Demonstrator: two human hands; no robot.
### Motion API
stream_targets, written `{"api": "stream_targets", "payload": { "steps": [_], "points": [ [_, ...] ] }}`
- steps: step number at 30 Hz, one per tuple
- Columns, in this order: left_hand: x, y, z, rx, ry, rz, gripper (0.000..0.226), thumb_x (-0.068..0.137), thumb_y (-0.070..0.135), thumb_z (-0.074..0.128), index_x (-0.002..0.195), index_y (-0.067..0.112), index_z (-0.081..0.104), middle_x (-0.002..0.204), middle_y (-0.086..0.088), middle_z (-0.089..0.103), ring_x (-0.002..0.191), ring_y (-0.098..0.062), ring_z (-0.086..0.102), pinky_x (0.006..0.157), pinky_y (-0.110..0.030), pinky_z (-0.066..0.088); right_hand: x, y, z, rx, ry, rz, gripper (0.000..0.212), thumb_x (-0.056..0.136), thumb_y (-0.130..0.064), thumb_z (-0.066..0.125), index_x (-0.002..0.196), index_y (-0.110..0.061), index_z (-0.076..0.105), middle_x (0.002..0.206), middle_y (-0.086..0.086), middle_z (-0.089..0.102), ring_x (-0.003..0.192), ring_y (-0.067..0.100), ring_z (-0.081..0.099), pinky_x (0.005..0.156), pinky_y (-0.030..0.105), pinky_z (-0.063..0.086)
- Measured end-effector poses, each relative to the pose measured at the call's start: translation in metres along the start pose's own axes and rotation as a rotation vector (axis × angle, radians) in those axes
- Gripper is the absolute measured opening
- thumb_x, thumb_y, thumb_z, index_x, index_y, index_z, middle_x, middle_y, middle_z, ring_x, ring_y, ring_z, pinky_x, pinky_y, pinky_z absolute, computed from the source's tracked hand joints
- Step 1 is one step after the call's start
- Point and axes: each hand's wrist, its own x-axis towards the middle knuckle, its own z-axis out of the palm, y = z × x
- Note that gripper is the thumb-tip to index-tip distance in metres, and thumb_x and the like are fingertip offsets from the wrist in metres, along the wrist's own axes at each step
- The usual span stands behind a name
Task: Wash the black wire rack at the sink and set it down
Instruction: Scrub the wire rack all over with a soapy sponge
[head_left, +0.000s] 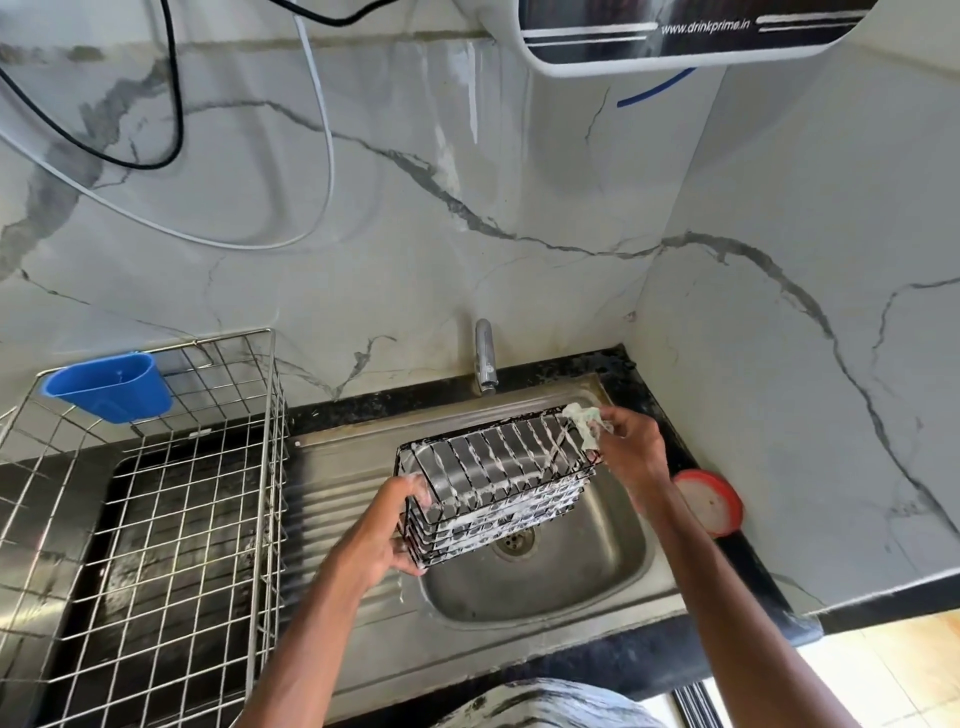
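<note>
Left hand grips soapy black wire rack end; right hand pinches sudsy scrubber against rack.

Single head camera, wide-angle, looking steeply down, close over sink, facing wall.

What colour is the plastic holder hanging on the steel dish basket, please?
The plastic holder is blue, clearest in the head view.
</note>
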Motion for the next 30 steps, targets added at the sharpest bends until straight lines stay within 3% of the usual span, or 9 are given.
{"api": "stream_targets", "payload": {
  "steps": [3, 7, 12, 16, 19, 22, 24, 27, 30],
  "points": [
    [0.006, -0.004, -0.002, -0.016, -0.012, -0.032, 0.043, 0.068, 0.036, 0.064, 0.106, 0.015, 0.060, 0.166, -0.012, 0.025, 0.138, -0.048, 0.040, 0.096, -0.071, 0.049, -0.005, -0.006, -0.003, 0.034, 0.047, 0.019, 0.025, 0.091, -0.005, 0.067, 0.108, -0.023, 0.074, 0.101, -0.001, 0.076, 0.074, 0.013, 0.072, 0.050, 0.026, 0.055],
    [0.019, -0.010, -0.008, -0.132, 0.043, -0.015, 0.018, 0.097, 0.030, 0.050, 0.108, 0.018, 0.059, 0.151, -0.016, 0.042, 0.129, -0.049, 0.048, 0.097, -0.073, 0.048, -0.009, -0.010, -0.007, 0.135, -0.046, 0.080, 0.031, 0.090, 0.003, 0.064, 0.092, -0.027, 0.073, 0.087, -0.002, 0.078, 0.081, 0.026, 0.077, 0.075, 0.058, 0.061],
    [0.036, -0.013, -0.018, -0.296, 0.075, -0.023, 0.030, 0.092, 0.016, 0.045, 0.112, 0.020, 0.067, 0.129, -0.022, 0.061, 0.118, -0.039, 0.059, 0.109, -0.078, 0.033, -0.021, -0.039, -0.015, 0.416, -0.271, 0.135, 0.020, 0.095, 0.008, 0.059, 0.107, -0.006, 0.067, 0.098, 0.011, 0.076, 0.083, 0.018, 0.076, 0.068, 0.026, 0.061],
    [0.043, -0.015, -0.017, -0.496, 0.045, -0.051, 0.043, 0.071, 0.011, 0.047, 0.109, 0.014, 0.069, 0.112, -0.020, 0.069, 0.110, -0.038, 0.063, 0.108, -0.077, 0.034, -0.026, -0.058, -0.013, 0.497, -0.303, 0.112, 0.025, 0.092, 0.005, 0.064, 0.116, -0.003, 0.064, 0.103, 0.015, 0.076, 0.089, 0.023, 0.076, 0.076, 0.032, 0.062],
    [0.055, -0.030, -0.021, -0.673, -0.013, -0.057, 0.040, 0.085, 0.015, 0.043, 0.117, 0.009, 0.067, 0.112, -0.020, 0.071, 0.111, -0.036, 0.063, 0.110, -0.070, 0.039, -0.030, -0.069, -0.011, 0.510, -0.299, 0.084, 0.034, 0.089, 0.000, 0.068, 0.122, -0.002, 0.063, 0.108, 0.015, 0.075, 0.094, 0.025, 0.076, 0.087, 0.041, 0.060],
    [0.062, -0.043, -0.015, -0.661, -0.015, -0.072, 0.034, 0.100, 0.027, 0.043, 0.111, 0.008, 0.068, 0.103, -0.022, 0.076, 0.111, -0.040, 0.066, 0.110, -0.065, 0.042, -0.037, -0.080, 0.001, 0.484, -0.231, 0.021, 0.033, 0.090, 0.005, 0.067, 0.122, -0.001, 0.064, 0.107, 0.014, 0.075, 0.090, 0.023, 0.076, 0.080, 0.041, 0.063],
    [0.060, -0.044, -0.003, -0.508, -0.017, -0.113, 0.044, 0.099, 0.044, 0.051, 0.125, 0.010, 0.064, 0.123, -0.029, 0.069, 0.125, -0.047, 0.058, 0.113, -0.066, 0.038, -0.045, -0.083, 0.015, 0.326, -0.157, -0.063, 0.037, 0.088, 0.010, 0.065, 0.120, -0.008, 0.068, 0.103, 0.007, 0.077, 0.082, 0.016, 0.077, 0.071, 0.038, 0.064],
    [0.057, -0.045, 0.020, -0.336, -0.086, -0.180, 0.088, 0.078, 0.062, 0.073, 0.156, 0.034, 0.041, 0.159, -0.033, 0.032, 0.138, -0.058, 0.041, 0.102, -0.068, 0.048, -0.062, -0.081, 0.034, 0.131, -0.141, -0.197, 0.036, 0.088, 0.006, 0.066, 0.114, -0.018, 0.072, 0.094, -0.006, 0.076, 0.070, 0.004, 0.074, 0.050, 0.018, 0.055],
    [0.053, -0.046, 0.040, -0.265, -0.177, -0.228, 0.067, 0.089, 0.080, 0.052, 0.148, 0.048, 0.047, 0.164, -0.030, 0.015, 0.142, -0.060, 0.032, 0.096, -0.066, 0.052, -0.075, -0.072, 0.049, 0.047, -0.152, -0.284, 0.030, 0.090, 0.001, 0.067, 0.107, -0.021, 0.075, 0.088, -0.008, 0.076, 0.067, 0.010, 0.074, 0.052, 0.029, 0.060]
  ]
}}
